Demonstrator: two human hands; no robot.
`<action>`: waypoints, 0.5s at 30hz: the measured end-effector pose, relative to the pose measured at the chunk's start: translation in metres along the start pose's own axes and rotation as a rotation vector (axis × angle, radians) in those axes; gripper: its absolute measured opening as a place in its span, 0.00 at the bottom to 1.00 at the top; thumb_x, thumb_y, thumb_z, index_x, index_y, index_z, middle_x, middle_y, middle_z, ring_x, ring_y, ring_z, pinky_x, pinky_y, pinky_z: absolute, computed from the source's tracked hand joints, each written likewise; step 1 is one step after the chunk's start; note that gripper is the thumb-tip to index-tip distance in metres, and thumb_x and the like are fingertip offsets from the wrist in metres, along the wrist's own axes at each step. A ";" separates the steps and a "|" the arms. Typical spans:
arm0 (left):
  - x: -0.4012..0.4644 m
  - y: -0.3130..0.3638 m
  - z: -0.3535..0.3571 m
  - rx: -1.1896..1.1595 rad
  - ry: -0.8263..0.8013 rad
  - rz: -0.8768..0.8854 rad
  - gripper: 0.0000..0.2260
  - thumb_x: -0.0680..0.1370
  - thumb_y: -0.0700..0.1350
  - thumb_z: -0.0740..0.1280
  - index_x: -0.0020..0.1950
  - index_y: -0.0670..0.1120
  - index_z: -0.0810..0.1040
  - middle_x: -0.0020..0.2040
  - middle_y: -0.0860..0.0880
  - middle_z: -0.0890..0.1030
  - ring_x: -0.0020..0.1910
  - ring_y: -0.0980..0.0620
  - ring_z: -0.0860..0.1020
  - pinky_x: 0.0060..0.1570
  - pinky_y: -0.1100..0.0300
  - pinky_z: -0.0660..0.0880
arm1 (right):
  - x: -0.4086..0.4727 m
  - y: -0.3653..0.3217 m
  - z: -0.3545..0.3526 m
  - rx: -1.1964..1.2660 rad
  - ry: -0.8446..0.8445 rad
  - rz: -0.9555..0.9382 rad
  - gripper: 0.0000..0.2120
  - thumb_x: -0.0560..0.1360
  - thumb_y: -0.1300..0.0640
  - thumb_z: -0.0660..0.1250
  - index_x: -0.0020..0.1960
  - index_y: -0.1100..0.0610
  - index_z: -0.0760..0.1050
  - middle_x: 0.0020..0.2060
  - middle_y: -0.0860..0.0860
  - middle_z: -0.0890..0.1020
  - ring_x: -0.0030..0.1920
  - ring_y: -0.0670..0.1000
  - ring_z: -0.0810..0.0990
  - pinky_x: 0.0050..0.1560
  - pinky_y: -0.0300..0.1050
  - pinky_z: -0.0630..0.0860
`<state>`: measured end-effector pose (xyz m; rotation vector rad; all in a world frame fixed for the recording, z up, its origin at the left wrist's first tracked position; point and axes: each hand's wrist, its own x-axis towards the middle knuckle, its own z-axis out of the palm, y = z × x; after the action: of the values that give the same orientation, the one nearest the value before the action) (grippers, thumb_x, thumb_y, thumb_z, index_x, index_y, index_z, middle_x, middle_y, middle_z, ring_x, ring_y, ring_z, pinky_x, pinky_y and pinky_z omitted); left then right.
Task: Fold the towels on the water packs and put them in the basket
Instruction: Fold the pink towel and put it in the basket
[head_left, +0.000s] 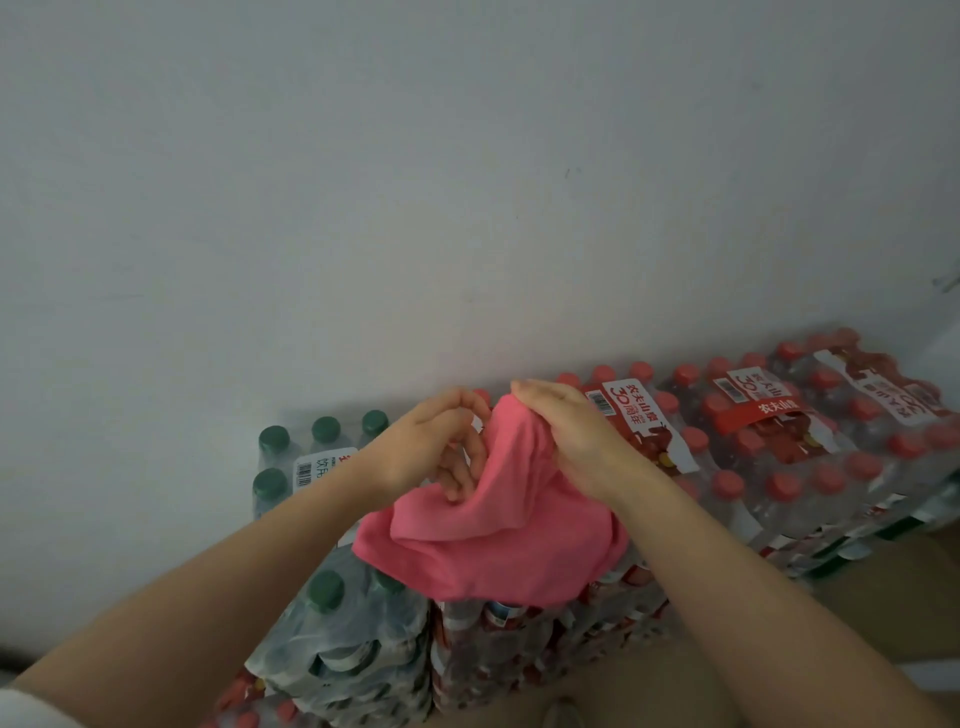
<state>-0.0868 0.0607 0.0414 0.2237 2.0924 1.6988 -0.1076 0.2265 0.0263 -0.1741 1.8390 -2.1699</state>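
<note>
Right hand gripping the pink towel's top edge, left hand pinching it just beside, towel bunching below both grips, resting on the water packs, red caps off right.

A plain pink towel lies over clear shrink-wrapped water packs, those on the right red-capped with red-and-white labels, those on the left dark-green-capped with a white label, all against a pale grey wall.
</note>
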 end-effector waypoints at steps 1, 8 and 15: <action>0.003 -0.002 0.000 -0.004 -0.004 -0.021 0.12 0.78 0.35 0.53 0.55 0.47 0.71 0.30 0.48 0.77 0.24 0.50 0.74 0.24 0.63 0.72 | -0.002 -0.002 -0.004 -0.017 -0.048 -0.024 0.19 0.78 0.59 0.60 0.30 0.52 0.78 0.29 0.44 0.79 0.34 0.41 0.76 0.43 0.39 0.72; 0.033 -0.009 0.014 0.546 -0.172 0.157 0.04 0.77 0.43 0.65 0.51 0.49 0.77 0.40 0.53 0.79 0.34 0.61 0.73 0.37 0.70 0.70 | -0.015 -0.010 -0.039 -0.266 -0.143 -0.062 0.06 0.68 0.59 0.61 0.35 0.54 0.76 0.35 0.50 0.78 0.39 0.46 0.75 0.44 0.39 0.70; 0.078 -0.020 0.043 1.032 -0.235 0.275 0.14 0.75 0.44 0.66 0.60 0.48 0.73 0.49 0.49 0.79 0.44 0.52 0.75 0.46 0.61 0.69 | -0.038 -0.018 -0.111 -1.318 -0.138 0.062 0.27 0.69 0.38 0.67 0.25 0.56 0.62 0.22 0.49 0.63 0.25 0.48 0.61 0.29 0.44 0.58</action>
<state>-0.1354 0.1246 -0.0023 0.9841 2.6187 0.4954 -0.1046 0.3457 0.0280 -0.4810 2.7626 -0.5637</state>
